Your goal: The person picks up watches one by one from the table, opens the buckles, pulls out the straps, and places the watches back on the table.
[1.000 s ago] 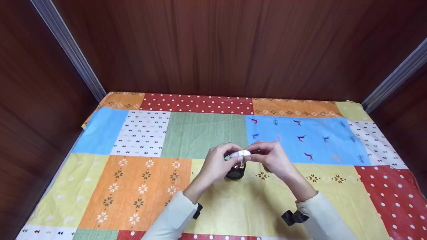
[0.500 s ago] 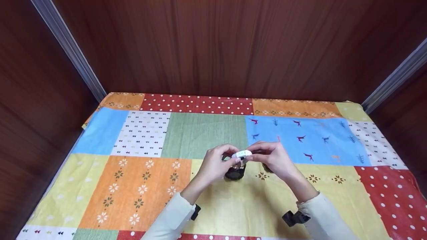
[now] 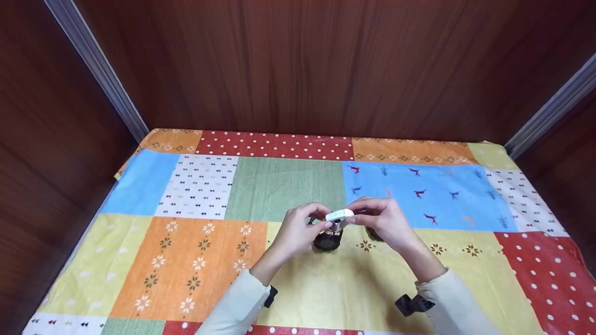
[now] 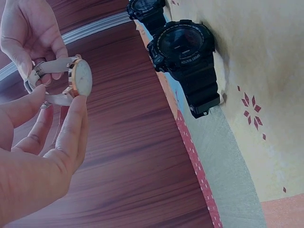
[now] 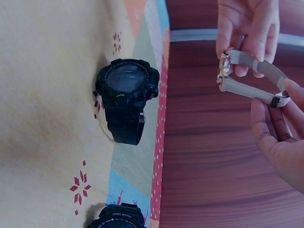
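Note:
A wristwatch (image 4: 83, 78) with a pale strap, rose-gold case and white dial is held in the air between both hands. My left hand (image 3: 297, 230) pinches its strap close to the case, thumb and fingertips on the band. At the buckle end, the fingers of my right hand (image 3: 385, 220) grip the strap, which forms a closed-looking loop in the right wrist view. Beneath the hands, a black sports watch (image 5: 127, 78) stands on the tablecloth, its strap curving under it. A second black sports watch (image 5: 118, 219) is partly cut off there and mostly hidden behind my right hand in the head view.
A patchwork-print tablecloth (image 3: 186, 265) covers the table. Dark brown wood-grain panels (image 3: 298, 65) rise behind it and at both sides, joined by grey metal strips (image 3: 100, 74) at the corners. Black wrist devices (image 3: 413, 304) sit at both sleeve cuffs.
The pale watch has shifted slightly to the right and tilted, so more of its strap faces the head camera. Both hands keep their grip. The black watches have not moved.

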### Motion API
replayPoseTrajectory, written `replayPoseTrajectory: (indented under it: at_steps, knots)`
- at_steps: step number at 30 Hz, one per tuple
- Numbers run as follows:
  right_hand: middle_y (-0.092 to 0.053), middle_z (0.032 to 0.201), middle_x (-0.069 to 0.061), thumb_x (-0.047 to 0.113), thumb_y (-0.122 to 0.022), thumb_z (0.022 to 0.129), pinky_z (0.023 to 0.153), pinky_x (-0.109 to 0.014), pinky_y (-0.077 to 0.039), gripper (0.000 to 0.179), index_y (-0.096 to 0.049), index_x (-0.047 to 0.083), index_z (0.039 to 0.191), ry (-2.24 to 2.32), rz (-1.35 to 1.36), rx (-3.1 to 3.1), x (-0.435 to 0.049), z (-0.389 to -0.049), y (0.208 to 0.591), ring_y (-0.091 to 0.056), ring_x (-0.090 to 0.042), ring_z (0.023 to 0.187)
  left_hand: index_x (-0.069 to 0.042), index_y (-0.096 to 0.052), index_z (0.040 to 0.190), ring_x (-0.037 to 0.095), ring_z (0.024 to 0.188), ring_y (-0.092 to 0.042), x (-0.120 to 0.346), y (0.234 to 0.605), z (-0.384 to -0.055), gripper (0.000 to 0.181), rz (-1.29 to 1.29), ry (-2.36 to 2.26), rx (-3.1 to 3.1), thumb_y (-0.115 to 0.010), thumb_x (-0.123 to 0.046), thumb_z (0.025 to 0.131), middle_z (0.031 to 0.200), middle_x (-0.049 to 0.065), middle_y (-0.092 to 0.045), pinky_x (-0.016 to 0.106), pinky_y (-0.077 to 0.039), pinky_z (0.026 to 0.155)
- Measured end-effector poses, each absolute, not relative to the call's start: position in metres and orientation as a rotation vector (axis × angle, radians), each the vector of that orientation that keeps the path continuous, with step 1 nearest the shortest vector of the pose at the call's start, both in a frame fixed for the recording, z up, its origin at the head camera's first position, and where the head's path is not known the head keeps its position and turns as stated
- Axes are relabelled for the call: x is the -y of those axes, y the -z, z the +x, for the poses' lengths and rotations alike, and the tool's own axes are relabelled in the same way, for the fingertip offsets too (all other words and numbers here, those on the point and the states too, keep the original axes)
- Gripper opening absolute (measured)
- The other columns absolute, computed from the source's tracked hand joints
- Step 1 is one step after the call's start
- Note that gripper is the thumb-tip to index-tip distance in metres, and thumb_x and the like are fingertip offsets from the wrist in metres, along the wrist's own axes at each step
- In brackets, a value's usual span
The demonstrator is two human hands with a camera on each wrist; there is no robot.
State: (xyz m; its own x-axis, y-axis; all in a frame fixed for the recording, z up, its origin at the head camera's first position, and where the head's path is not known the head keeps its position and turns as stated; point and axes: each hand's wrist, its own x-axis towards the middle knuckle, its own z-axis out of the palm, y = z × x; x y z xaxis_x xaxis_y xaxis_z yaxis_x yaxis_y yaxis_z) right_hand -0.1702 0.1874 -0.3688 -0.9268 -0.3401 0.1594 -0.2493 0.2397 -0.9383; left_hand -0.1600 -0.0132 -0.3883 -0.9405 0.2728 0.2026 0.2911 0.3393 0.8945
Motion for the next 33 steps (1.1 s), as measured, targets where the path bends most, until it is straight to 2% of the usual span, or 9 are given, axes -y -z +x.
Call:
replayPoseTrajectory:
  at_steps: [11,19,24,28,31,33]
  knots:
    - [-0.064,0.094,-0.016,0.004,-0.071,0.076,0.076,-0.027,-0.049,0.020,-0.069,-0.004,0.094,1.806,-0.583,-2.413,-0.188,-0.171,0.368,-0.059,-0.019,0.086,-0.005,-0.067,0.092,0.016,0.086,-0.059,0.016,0.391,-0.160,0.013,-0.552,1.677,2.562,-0.069,-0.004,0.079,0.089,0.003,-0.064,0.028,-0.050,0.075]
    - [-0.064,0.093,-0.017,0.003,-0.072,0.076,0.073,-0.027,-0.050,0.021,-0.069,-0.005,0.094,1.814,-0.594,-2.409,-0.188,-0.171,0.367,-0.060,-0.018,0.083,0.000,-0.065,0.092,0.022,0.090,-0.058,0.021,0.394,-0.161,0.014,-0.568,1.680,2.569,-0.068,-0.001,0.078,0.092,0.009,-0.062,0.019,-0.050,0.073]
    - [-0.064,0.094,-0.015,0.005,-0.072,0.076,0.073,-0.026,-0.050,0.021,-0.070,-0.003,0.095,1.770,-0.587,-2.423,-0.186,-0.170,0.368,-0.060,-0.018,0.084,0.000,-0.065,0.098,0.024,0.094,-0.057,0.021,0.390,-0.161,0.021,-0.576,1.727,2.554,-0.070,-0.004,0.078,0.096,0.009,-0.061,0.025,-0.051,0.077]
    - [-0.064,0.093,-0.014,0.005,-0.071,0.077,0.052,-0.019,-0.043,0.020,-0.070,-0.002,0.096,1.720,-0.554,-2.419,-0.182,-0.167,0.366,-0.054,-0.010,0.065,-0.003,-0.064,0.101,0.021,0.096,-0.056,0.019,0.383,-0.159,0.022,-0.576,1.737,2.578,-0.069,-0.008,0.080,0.099,0.007,-0.060,0.030,-0.048,0.084]
    - [-0.064,0.092,-0.014,0.004,-0.070,0.078,0.052,-0.019,-0.044,0.020,-0.069,-0.003,0.096,1.716,-0.563,-2.396,-0.179,-0.167,0.368,-0.054,-0.009,0.064,-0.004,-0.065,0.100,0.020,0.096,-0.055,0.017,0.378,-0.157,0.020,-0.607,1.712,2.579,-0.069,-0.009,0.080,0.099,0.007,-0.061,0.031,-0.047,0.085]
    - [-0.064,0.092,-0.015,0.003,-0.071,0.077,0.063,-0.023,-0.050,0.020,-0.069,-0.004,0.095,1.726,-0.576,-2.383,-0.178,-0.167,0.370,-0.058,-0.012,0.072,-0.004,-0.065,0.098,0.020,0.095,-0.056,0.014,0.376,-0.157,0.020,-0.636,1.685,2.568,-0.070,-0.010,0.080,0.098,0.006,-0.062,0.030,-0.047,0.084]
